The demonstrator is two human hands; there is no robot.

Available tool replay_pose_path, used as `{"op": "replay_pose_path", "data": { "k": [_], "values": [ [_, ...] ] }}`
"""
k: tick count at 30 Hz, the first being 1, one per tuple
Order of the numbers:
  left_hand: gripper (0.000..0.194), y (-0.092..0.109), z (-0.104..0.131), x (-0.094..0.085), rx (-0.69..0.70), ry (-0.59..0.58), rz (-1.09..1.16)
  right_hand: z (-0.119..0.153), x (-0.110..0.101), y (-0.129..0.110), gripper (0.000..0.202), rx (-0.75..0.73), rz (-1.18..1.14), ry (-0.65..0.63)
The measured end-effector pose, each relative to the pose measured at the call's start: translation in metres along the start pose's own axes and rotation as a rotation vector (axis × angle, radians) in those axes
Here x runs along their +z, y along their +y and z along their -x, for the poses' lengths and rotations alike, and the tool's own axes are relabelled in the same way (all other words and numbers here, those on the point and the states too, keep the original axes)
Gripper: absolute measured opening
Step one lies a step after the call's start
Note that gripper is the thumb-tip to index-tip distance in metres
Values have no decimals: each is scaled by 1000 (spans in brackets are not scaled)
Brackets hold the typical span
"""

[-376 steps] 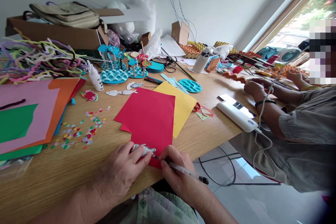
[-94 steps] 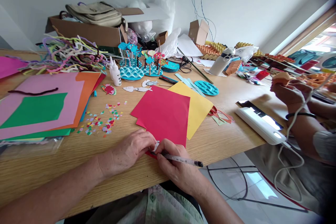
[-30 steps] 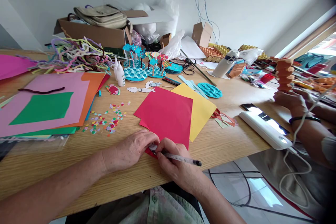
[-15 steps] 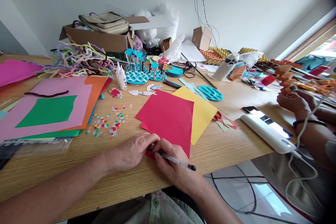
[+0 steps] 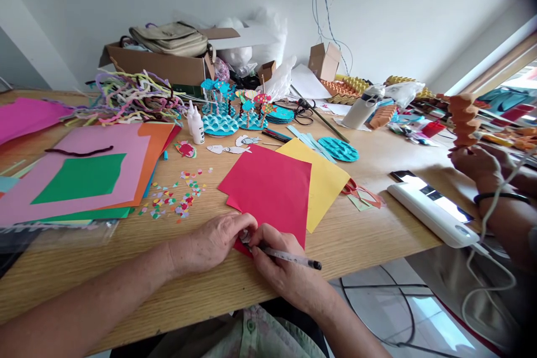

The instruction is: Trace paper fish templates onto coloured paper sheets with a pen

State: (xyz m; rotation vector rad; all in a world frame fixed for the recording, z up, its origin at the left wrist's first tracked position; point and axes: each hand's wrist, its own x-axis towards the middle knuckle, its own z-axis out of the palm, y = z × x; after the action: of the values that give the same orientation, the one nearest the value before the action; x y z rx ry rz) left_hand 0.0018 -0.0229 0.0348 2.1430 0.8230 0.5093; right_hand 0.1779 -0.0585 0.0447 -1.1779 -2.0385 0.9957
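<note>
In my right hand [image 5: 279, 260] is a pen [image 5: 296, 258], its clear barrel and black end slanting out to the right. The tip is low, by the near corner of a red sheet of paper [image 5: 272, 190]. Close beside it, my left hand [image 5: 218, 240] rests on that same corner with its fingers curled. Between the two hands shows a small pale piece [image 5: 245, 236], mostly hidden by the fingers. Under the red sheet's right side lies a yellow sheet [image 5: 325, 182]. White paper fish cut-outs [image 5: 229, 149] lie beyond the red sheet.
Stacked coloured paper [image 5: 130, 162] and confetti [image 5: 184, 193] lie to the left. Glue bottles [image 5: 197, 126] and blue fish models [image 5: 220, 123] stand behind. To the right are red-handled scissors [image 5: 350, 186] and a white power bank [image 5: 432, 215]. Another person's hands [image 5: 478, 168] hold an orange egg-carton piece [image 5: 464, 120].
The pen's black end has moved slightly right and my right hand has shifted a little. The other person's orange piece now stands more upright. The whole view has shifted slightly.
</note>
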Motion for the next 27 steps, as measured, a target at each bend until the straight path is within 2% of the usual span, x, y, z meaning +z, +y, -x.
{"op": "replay_pose_path", "data": {
  "k": [16, 21, 27],
  "values": [
    [21, -6, 1, 3, -17, 19, -41, -6, 7, 6, 11, -35, 54, 7],
    [25, -1, 1, 1, -38, 25, -43, 3, -6, 5, 9, -26, -32, 35],
    [31, -4, 1, 2, -46, 39, -40, 18, -15, 13, 9, -82, 133, 149]
  ]
}}
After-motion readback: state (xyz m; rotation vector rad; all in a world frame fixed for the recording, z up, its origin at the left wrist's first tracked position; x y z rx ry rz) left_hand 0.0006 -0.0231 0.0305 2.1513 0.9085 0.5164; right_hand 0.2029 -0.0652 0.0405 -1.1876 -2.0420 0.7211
